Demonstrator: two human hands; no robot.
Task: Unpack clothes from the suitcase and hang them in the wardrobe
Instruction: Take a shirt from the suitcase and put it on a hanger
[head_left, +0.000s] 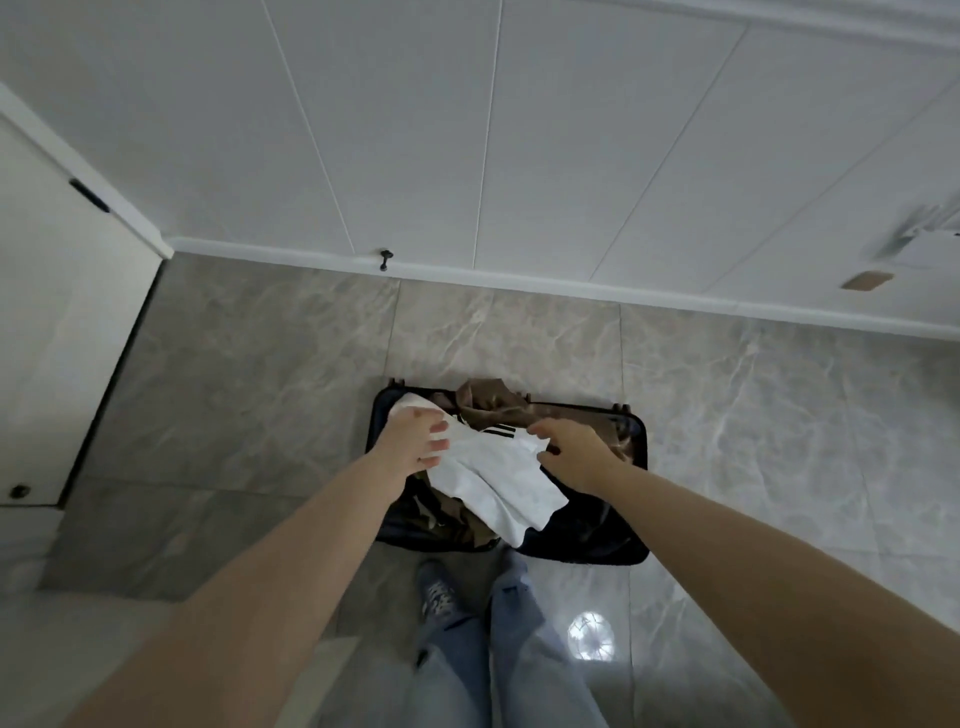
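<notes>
A crumpled white cotton garment with black stripes (493, 478) is held above the open dark fabric suitcase (631, 540) on the floor, its long axis running far-left to near-right. The left hand (413, 436) is clamped on its far-left end, the right hand (571, 452) pinched on its right edge.

white garment (493, 478) with black stripes, dark suitcase (631, 441), grey marbled floor (260, 374).

Both hands (415, 441) (574, 452) grip white garment (498, 483) above suitcase (631, 467).
</notes>
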